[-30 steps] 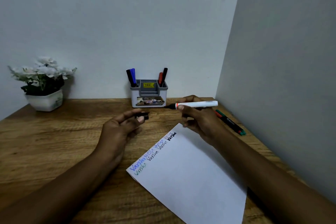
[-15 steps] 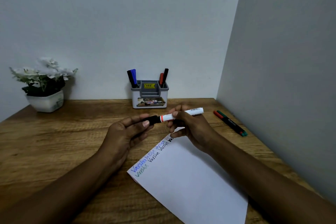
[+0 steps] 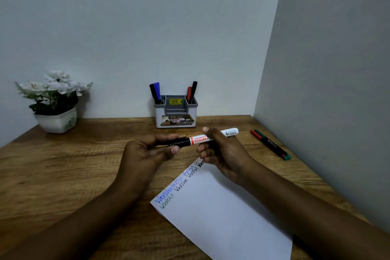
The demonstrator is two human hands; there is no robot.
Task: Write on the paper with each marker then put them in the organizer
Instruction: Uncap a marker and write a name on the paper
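Note:
My right hand (image 3: 219, 150) grips the white barrel of a marker (image 3: 229, 133) with a red band. My left hand (image 3: 145, 154) pinches its black cap (image 3: 179, 142), which sits on the marker's tip. Both hover above the top corner of the white paper (image 3: 223, 213), which lies tilted on the desk with one word written several times in different colours along its upper left edge. The grey and white organizer (image 3: 176, 117) stands at the back against the wall. It holds a black and a blue marker on its left, a red and a black one on its right.
Two thin pens, one red (image 3: 267, 143) and one green (image 3: 274, 145), lie side by side on the wooden desk (image 3: 63, 171) at the right, close to the side wall. A white pot of white flowers (image 3: 56, 101) stands at the back left.
The cap, held apart in my left hand a second ago, is now pushed onto the marker's tip. My hands have come together, slightly nearer to me.

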